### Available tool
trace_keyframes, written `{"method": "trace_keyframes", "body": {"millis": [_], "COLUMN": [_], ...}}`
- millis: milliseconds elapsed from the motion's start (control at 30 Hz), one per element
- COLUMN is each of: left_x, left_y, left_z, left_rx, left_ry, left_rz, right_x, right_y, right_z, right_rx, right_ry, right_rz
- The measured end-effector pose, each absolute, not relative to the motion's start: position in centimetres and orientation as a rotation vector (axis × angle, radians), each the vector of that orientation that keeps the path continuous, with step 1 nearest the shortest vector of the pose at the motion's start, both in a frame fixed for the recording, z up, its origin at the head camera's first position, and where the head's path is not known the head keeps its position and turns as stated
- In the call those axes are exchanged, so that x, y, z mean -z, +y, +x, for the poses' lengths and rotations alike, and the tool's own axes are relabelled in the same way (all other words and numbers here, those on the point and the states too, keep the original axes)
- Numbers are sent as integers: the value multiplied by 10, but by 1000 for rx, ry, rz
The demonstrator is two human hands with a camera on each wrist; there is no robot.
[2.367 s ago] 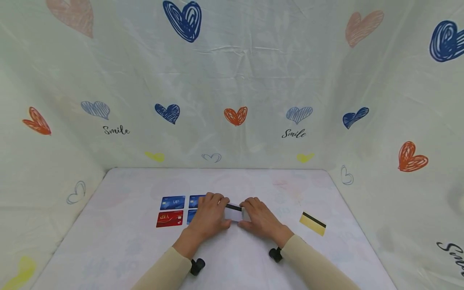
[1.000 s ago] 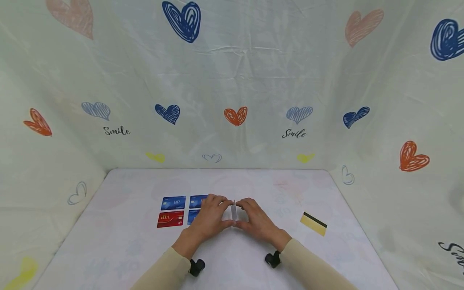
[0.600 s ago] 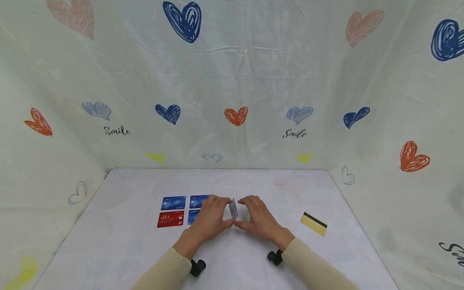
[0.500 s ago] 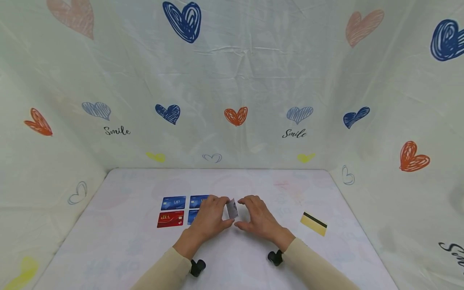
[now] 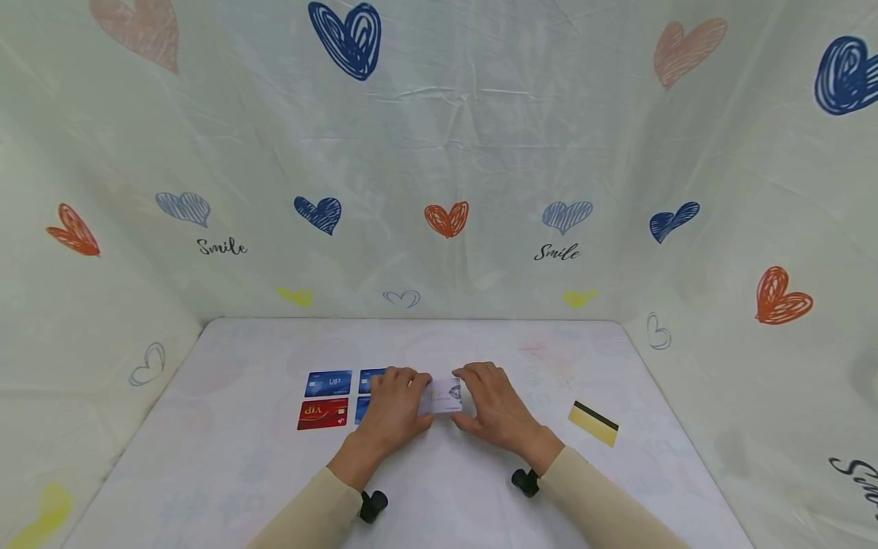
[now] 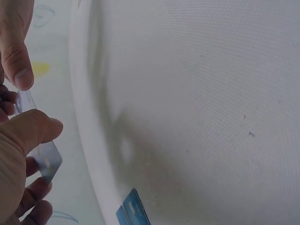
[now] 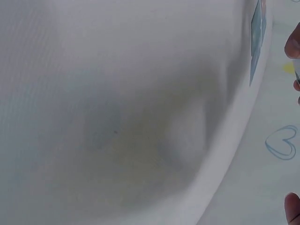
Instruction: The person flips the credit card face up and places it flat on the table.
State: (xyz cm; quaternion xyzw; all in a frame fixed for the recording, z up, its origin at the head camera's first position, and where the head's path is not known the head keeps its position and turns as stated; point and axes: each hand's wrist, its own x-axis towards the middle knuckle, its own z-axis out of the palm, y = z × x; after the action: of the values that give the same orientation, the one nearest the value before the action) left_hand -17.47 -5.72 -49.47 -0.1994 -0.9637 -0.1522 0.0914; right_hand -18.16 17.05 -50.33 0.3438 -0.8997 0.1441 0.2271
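Observation:
My left hand (image 5: 394, 404) pinches a white card (image 5: 446, 396) by its left part, thumb on the near edge and fingers on the far edge. A dark round print shows at the card's right end. My right hand (image 5: 499, 404) is at that end, thumb and fingers spread apart around it. In the left wrist view, the left thumb (image 6: 40, 129) lies across the card (image 6: 48, 161). Only fingertips and a sliver of card show at the right border of the right wrist view, where my right thumb (image 7: 292, 208) stands apart from the card.
Left of the hands lie a blue VIP card (image 5: 328, 383), a red VIP card (image 5: 323, 414) and two more blue cards, partly covered by my left hand. A gold card (image 5: 593, 423) with a black stripe lies to the right. A heart-printed curtain (image 5: 439, 152) surrounds the white table (image 5: 240, 473).
Both hands held the white card with its black-striped side showing; it was turned over through edge-on, and its printed side now shows. My right fingers let go and moved slightly right.

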Motion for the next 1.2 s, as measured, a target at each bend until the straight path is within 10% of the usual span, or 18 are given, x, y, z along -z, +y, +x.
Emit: {"method": "trace_keyframes", "body": {"millis": [1200], "left_x": [502], "left_y": [-58], "left_z": [-186], "left_rx": [258], "left_ry": [-2895], "left_rz": [-574], "right_x": [516], "right_y": [176], "right_z": [-198], "right_rx": [-230], "right_ry": [-2634], "right_rz": [921]}}
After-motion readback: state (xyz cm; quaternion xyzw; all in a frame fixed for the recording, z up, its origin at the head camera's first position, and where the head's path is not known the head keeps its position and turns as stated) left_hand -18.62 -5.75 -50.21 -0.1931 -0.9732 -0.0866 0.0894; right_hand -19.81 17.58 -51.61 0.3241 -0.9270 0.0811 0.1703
